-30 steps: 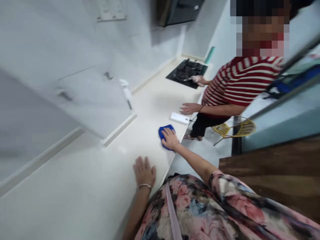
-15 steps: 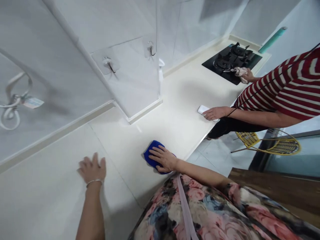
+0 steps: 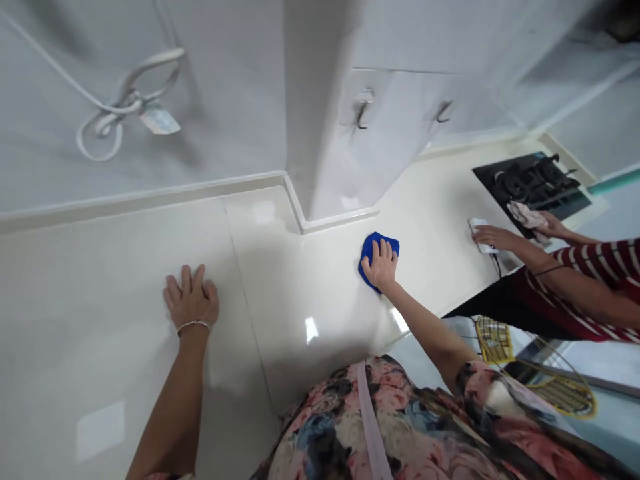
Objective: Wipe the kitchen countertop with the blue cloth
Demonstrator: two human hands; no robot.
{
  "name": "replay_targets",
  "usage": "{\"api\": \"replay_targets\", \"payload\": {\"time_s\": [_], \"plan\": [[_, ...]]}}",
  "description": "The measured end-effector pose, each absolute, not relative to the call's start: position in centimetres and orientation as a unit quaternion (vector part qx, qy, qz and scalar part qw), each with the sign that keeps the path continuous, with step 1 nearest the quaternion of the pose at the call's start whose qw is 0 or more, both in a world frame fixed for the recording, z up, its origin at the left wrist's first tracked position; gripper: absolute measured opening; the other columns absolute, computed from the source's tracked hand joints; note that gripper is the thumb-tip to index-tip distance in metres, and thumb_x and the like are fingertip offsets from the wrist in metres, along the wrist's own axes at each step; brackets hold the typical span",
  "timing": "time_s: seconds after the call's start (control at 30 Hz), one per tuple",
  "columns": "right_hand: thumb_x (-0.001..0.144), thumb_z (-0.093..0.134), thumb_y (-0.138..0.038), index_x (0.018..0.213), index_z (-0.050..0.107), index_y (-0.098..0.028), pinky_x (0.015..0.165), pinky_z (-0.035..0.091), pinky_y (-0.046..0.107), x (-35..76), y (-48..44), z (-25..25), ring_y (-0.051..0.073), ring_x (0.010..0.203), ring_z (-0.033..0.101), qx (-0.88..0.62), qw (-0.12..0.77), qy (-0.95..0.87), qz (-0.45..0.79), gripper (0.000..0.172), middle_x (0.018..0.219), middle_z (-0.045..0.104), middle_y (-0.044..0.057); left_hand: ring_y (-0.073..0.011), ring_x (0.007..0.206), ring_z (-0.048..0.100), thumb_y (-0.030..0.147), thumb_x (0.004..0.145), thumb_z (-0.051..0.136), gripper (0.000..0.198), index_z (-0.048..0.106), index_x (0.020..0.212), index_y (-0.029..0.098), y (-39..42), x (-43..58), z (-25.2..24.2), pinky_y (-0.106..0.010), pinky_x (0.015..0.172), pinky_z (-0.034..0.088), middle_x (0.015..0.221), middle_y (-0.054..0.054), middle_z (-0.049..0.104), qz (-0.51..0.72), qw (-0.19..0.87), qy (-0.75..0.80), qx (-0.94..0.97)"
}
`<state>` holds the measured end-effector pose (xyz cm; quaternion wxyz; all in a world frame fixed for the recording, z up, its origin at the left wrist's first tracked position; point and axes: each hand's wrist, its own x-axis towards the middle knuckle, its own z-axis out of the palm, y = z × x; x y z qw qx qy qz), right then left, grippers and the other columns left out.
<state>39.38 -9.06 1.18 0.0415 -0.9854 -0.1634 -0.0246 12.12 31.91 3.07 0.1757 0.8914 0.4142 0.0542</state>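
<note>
On the cream countertop [image 3: 280,280], my right hand [image 3: 381,268] holds a blue cloth [image 3: 369,257] down against the surface. Its fingers lie over the cloth, whose edges show around them. Over on the left, my left hand [image 3: 191,298] rests palm-down on the counter with its fingers spread and nothing in it. A bracelet circles that wrist. Between the two hands a thin seam runs across the counter.
A wall corner [image 3: 320,160] juts over the counter, bearing clear hooks [image 3: 361,113]. A looped white cord [image 3: 113,113] hangs at left. At right, a co-worker's hand [image 3: 495,237] touches a white object [image 3: 479,230]; their other holds a pale cloth [image 3: 525,215] by a gas stove [image 3: 520,183].
The view has swung left. My right hand and the blue cloth have slid away from my body, towards the wall corner. My left hand stays spread on the counter.
</note>
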Motion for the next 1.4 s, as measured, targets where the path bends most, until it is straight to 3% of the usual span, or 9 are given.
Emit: {"api": "replay_targets", "payload": {"time_s": [0.23, 0.47, 0.6, 0.83, 0.97, 1.4], "plan": [[0.097, 0.041, -0.042, 0.160, 0.039, 0.003, 0.124, 0.021, 0.074, 40.3, 1.6, 1.1, 0.049, 0.158, 0.025, -0.980, 0.070, -0.188, -0.002, 0.078, 0.167, 0.034, 0.033, -0.0366, 0.167, 0.007, 0.042, 0.108, 0.031, 0.062, 0.047, 0.163, 0.019, 31.9, 11.7, 2.2, -0.059, 0.135, 0.010, 0.178, -0.007, 0.031, 0.068, 0.171, 0.411, 0.893], [0.094, 0.055, -0.045, 0.165, 0.038, -0.006, 0.132, 0.007, 0.064, 29.9, 6.8, 2.0, 0.042, 0.164, 0.014, -0.862, 0.118, -0.484, 0.090, 0.083, 0.176, 0.026, 0.022, -0.0369, 0.166, 0.010, 0.044, 0.108, 0.031, 0.062, 0.048, 0.163, 0.020, 32.1, 11.7, 1.8, -0.058, 0.135, 0.011, 0.177, -0.008, 0.032, 0.091, 0.161, 0.405, 0.896], [0.095, 0.059, -0.045, 0.165, 0.041, -0.010, 0.134, 0.009, 0.062, 25.1, 5.2, 2.4, 0.038, 0.165, 0.015, -0.753, 0.127, -0.631, 0.135, 0.081, 0.176, 0.028, 0.019, -0.0369, 0.166, 0.010, 0.042, 0.107, 0.034, 0.062, 0.048, 0.163, 0.019, 31.9, 12.0, 2.3, -0.058, 0.135, 0.011, 0.177, -0.008, 0.032, 0.072, 0.165, 0.416, 0.892], [0.089, 0.063, -0.038, 0.160, 0.052, -0.018, 0.132, 0.024, 0.060, 25.6, -5.3, 2.0, 0.033, 0.162, 0.031, -0.642, 0.126, -0.732, 0.192, 0.074, 0.169, 0.044, 0.014, -0.0364, 0.167, 0.009, 0.040, 0.105, 0.033, 0.063, 0.050, 0.162, 0.020, 31.6, 12.0, 2.2, -0.060, 0.134, 0.012, 0.177, -0.007, 0.033, 0.084, 0.172, 0.420, 0.887], [0.087, 0.061, -0.038, 0.162, 0.050, -0.023, 0.134, 0.019, 0.060, 27.7, -6.3, 2.2, 0.033, 0.163, 0.027, -0.592, 0.074, -0.768, 0.233, 0.077, 0.169, 0.044, 0.009, -0.0368, 0.167, 0.010, 0.039, 0.103, 0.036, 0.063, 0.051, 0.161, 0.020, 31.7, 11.9, 1.8, -0.062, 0.134, 0.011, 0.176, -0.007, 0.034, 0.089, 0.194, 0.417, 0.884], [0.094, 0.053, -0.042, 0.165, 0.043, -0.016, 0.135, 0.009, 0.056, 32.1, 16.3, 2.2, 0.033, 0.165, 0.019, -0.659, 0.062, -0.740, 0.117, 0.076, 0.176, 0.031, 0.011, -0.0389, 0.166, 0.012, 0.035, 0.102, 0.042, 0.058, 0.059, 0.155, 0.017, 31.2, 11.6, 0.8, -0.064, 0.134, 0.012, 0.173, -0.010, 0.041, 0.163, 0.226, 0.400, 0.873]]}}
